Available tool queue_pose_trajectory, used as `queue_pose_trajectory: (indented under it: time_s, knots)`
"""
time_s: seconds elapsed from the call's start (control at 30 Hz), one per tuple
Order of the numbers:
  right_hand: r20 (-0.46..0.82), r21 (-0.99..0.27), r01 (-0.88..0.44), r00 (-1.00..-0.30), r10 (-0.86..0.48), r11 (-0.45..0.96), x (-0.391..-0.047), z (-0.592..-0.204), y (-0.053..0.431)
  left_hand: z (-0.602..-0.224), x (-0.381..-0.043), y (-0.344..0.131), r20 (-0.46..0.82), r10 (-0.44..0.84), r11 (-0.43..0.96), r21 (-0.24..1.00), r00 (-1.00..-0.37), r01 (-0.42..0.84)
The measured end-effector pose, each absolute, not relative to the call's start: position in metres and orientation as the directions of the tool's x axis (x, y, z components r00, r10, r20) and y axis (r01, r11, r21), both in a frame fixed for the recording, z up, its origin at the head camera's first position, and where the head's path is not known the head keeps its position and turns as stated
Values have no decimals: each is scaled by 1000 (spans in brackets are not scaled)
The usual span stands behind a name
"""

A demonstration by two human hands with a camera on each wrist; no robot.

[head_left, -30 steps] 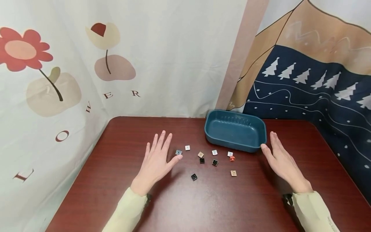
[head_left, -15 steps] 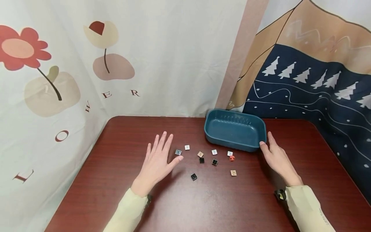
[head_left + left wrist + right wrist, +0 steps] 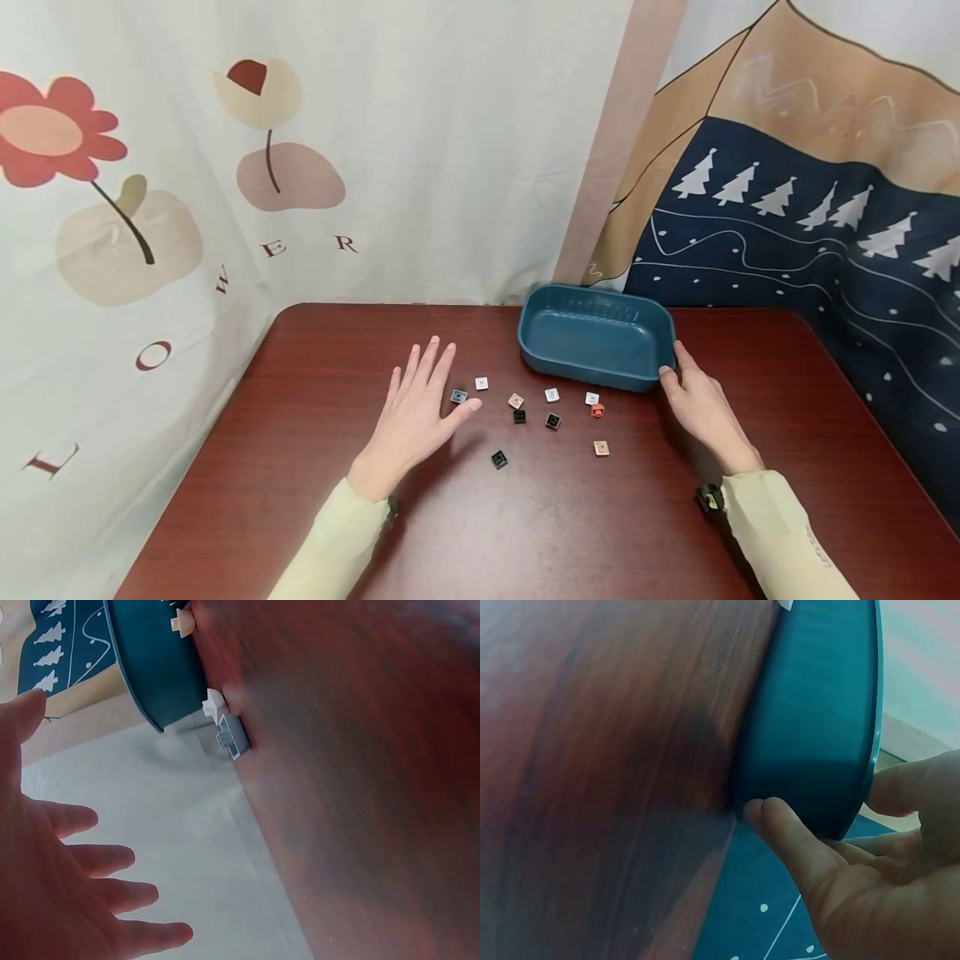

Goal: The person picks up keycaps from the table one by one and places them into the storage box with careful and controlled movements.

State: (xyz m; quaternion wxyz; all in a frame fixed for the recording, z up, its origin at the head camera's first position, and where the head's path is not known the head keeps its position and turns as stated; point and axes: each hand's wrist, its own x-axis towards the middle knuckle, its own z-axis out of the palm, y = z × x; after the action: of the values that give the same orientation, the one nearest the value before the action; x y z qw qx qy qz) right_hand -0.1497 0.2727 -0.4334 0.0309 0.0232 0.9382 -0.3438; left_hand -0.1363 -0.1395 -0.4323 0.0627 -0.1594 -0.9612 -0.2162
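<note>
Your left hand [image 3: 412,421] is hovering beside small square caps while your right hand [image 3: 701,408] is touching a blue bin [image 3: 585,375].

Over the left half of the table [image 3: 525,533], your left fingers are standing straight and spread, holding nothing, with a grey-blue cap [image 3: 459,397] lying just beside the forefinger. Rightward, a white cap [image 3: 482,383] is sitting closest to the far edge, a black cap [image 3: 499,459] farthest from it; then a tan cap [image 3: 516,401], a second black cap [image 3: 520,417], a second white cap [image 3: 552,395], a third black cap [image 3: 552,421], a third white cap [image 3: 592,398] beside an orange piece [image 3: 597,410], and a second tan cap [image 3: 602,448] are lying. Behind these, the bin is resting at the far edge, toward the far right corner; your right fingers, fairly straight, are touching its right end, thumb at its near right corner.
</note>
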Motion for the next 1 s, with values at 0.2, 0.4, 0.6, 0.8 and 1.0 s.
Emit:
queue_pose_trajectory:
  time_s: [0.2,0.4,0.6,0.8,1.0]
  knots:
    - [-58,-661,55,-998,22,748,-156,-435,268,-434,-148,-130,183,291,843,415,-939,342]
    - [-35,-667,32,-999,11,745,-162,-436,259,-432,-164,-114,150,308,835,432,-939,343]
    - [-43,-691,17,-999,-18,723,-169,-436,246,-429,-185,-96,112,340,820,451,-934,352]
    - [-56,-706,11,-998,-41,708,-174,-437,237,-429,-203,-86,65,337,843,422,-939,332]
    - [-66,-719,4,-996,-63,695,-175,-439,235,-435,-211,-84,-12,316,876,387,-949,286]
